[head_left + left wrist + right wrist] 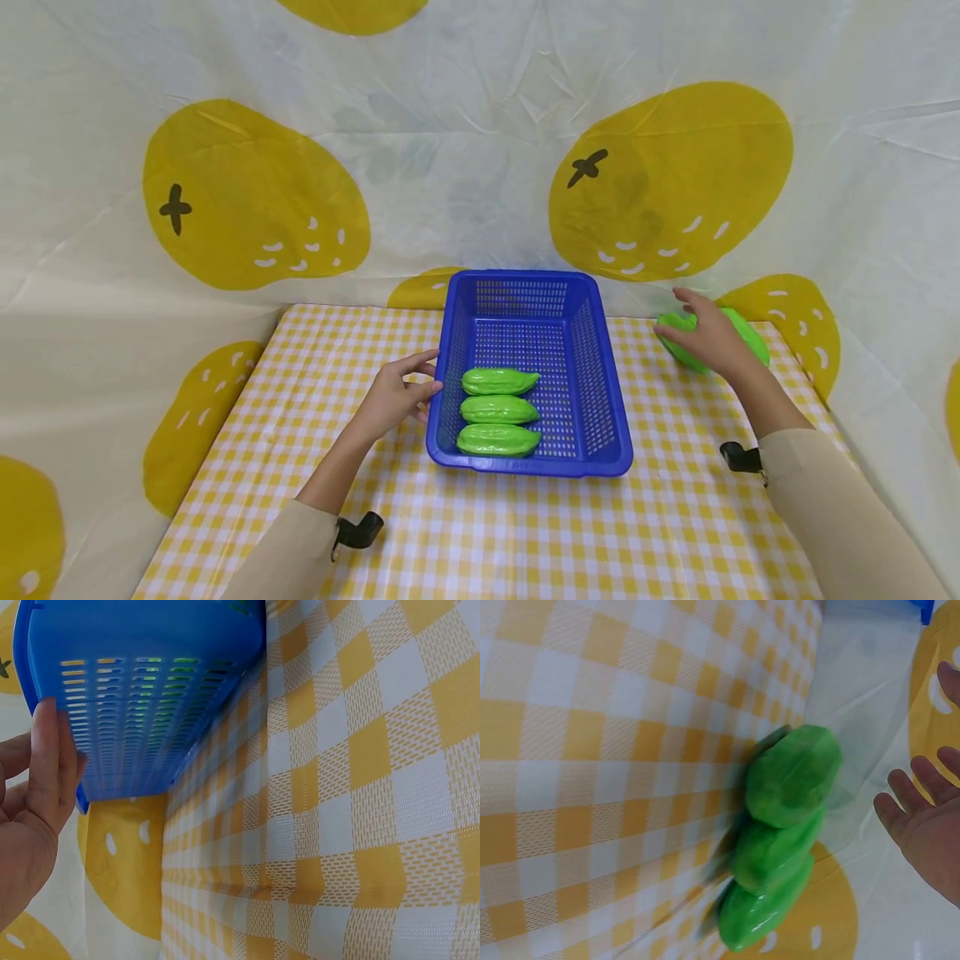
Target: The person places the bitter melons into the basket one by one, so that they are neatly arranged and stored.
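Three green vegetables (498,410) lie inside the one blue basket (528,467), and three more green vegetables (795,776) sit on the one checked cloth (525,542), making six. Two hands show, one left hand (392,396) and one right hand (708,337), with two beige sleeves (281,554), two black wrist devices (360,531) and one printed backdrop (457,100)

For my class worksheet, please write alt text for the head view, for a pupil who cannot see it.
A person's left grip touches a rectangular blue plastic basket holding three glossy green elongated vegetable shapes, while the open right grip hovers over more glossy green pieces on a yellow-and-white checked tablecloth.
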A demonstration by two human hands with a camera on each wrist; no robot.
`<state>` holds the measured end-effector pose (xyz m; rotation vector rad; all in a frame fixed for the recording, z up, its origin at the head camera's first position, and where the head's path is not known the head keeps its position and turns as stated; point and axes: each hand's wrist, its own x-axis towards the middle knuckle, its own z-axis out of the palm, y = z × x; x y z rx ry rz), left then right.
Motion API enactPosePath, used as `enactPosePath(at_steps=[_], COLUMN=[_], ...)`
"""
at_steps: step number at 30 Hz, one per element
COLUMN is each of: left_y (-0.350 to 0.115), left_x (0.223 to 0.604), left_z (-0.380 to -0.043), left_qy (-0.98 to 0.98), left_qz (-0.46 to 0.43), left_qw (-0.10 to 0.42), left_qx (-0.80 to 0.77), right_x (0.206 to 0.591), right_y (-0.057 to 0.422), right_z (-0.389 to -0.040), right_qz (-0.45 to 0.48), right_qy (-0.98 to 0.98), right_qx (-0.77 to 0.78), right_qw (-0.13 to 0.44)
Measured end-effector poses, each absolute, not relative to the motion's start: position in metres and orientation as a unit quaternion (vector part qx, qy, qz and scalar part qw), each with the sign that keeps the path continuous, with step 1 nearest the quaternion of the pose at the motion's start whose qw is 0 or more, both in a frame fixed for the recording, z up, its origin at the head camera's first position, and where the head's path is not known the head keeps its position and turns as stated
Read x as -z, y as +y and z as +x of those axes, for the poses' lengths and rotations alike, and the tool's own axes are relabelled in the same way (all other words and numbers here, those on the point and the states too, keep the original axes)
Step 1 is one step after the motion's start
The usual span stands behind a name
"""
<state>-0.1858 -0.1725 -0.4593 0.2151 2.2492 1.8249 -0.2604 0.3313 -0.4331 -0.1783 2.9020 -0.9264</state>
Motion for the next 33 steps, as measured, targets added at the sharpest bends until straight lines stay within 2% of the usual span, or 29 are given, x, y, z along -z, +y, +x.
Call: enactPosePath(at_steps=[22,33], left_y=[-0.173,-0.172], left_x=[0.459,0.460], left_z=[-0.184,-0.185], left_qy=[0.769,0.771], left_qz=[0.080,0.076], left_qw=[0.117,0.116], left_qx=[-0.624,-0.621], right_x=[0.465,0.471], right_y=[0.348,0.347], right_z=[-0.264,-0.264], right_qz=[-0.039,-0.046], right_qy=[0.960,0.961], right_qx=[0.269,0.269], right_qw=[0.073,0.047])
